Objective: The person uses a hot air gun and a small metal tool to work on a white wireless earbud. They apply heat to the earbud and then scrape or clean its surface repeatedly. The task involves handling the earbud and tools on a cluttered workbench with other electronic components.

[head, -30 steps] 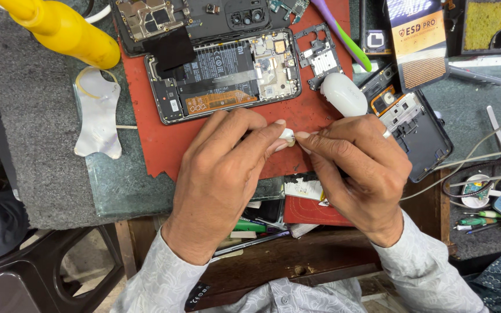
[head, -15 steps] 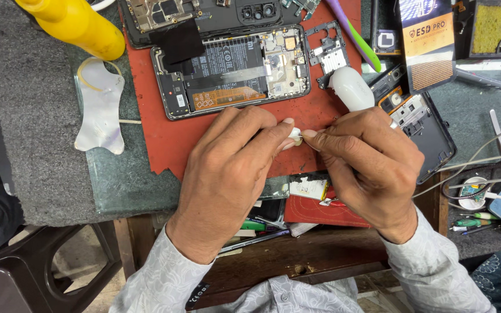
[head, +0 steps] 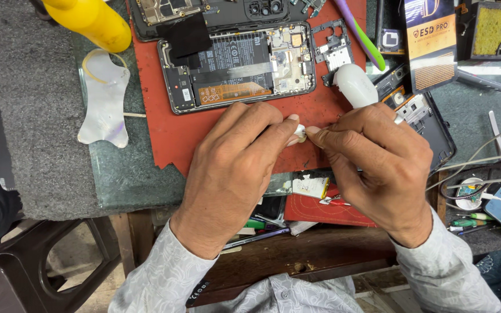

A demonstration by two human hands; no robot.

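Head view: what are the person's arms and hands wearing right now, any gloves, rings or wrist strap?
Both hands are bare: no gloves on the left hand or the right hand. Each forearm wears a long, pale grey-white shirt sleeve with a fine woven pattern, ending at the wrist. No watch or wrist strap shows. A small silvery glint sits near a right finger; whether it is a ring, I cannot tell.

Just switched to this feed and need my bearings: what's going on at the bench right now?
A person is working over a red mat. The left hand and right hand meet at the fingertips, pinching a small white piece between them; what it is cannot be told. An opened phone with its back removed lies on the mat just beyond the hands, untouched. A yellow bottle lies at the far left.
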